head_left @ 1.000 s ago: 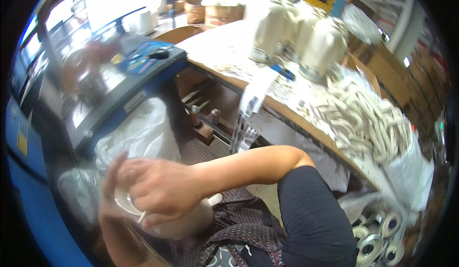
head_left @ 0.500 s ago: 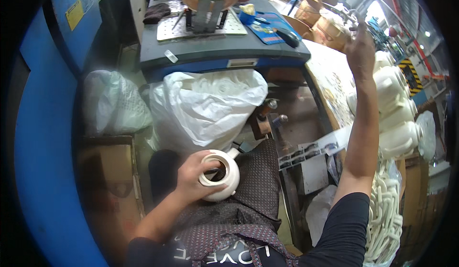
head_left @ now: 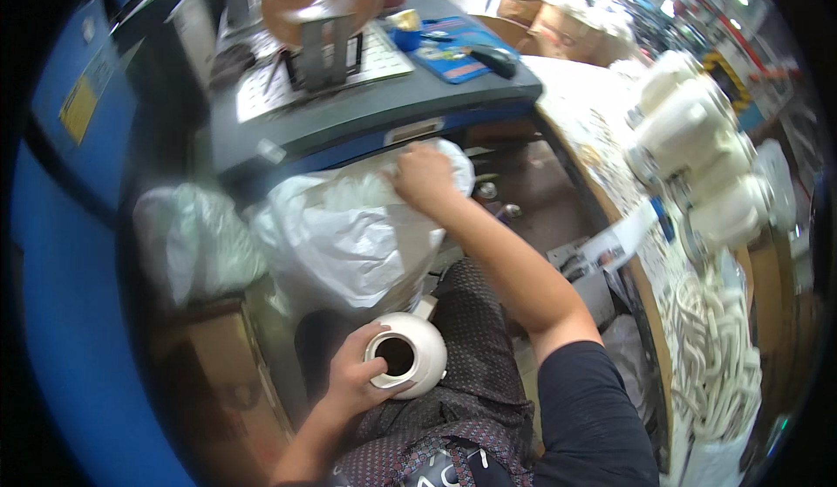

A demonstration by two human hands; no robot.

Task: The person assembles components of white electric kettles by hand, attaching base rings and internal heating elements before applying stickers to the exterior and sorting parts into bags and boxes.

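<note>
- Head view: the left hand grips a round, cream-white, glossy vessel by its rim, over the dark patterned apron.
- The right hand has come across to the crumpled white plastic bag; it's blurred, so I can't tell whether it's holding anything.
- Work now seems split between vessel and bag.

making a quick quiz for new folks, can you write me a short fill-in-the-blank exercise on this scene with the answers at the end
1. The cream jug body is gripped by the person's ____ hand.
2. The other hand is at the top of a large ____ plastic bag.
3. The thin mat on the dark desk is coloured ____.
4. The heap of cream curved handles lies on the ____ side of the picture.

Missing words: left; white; blue; right
</note>
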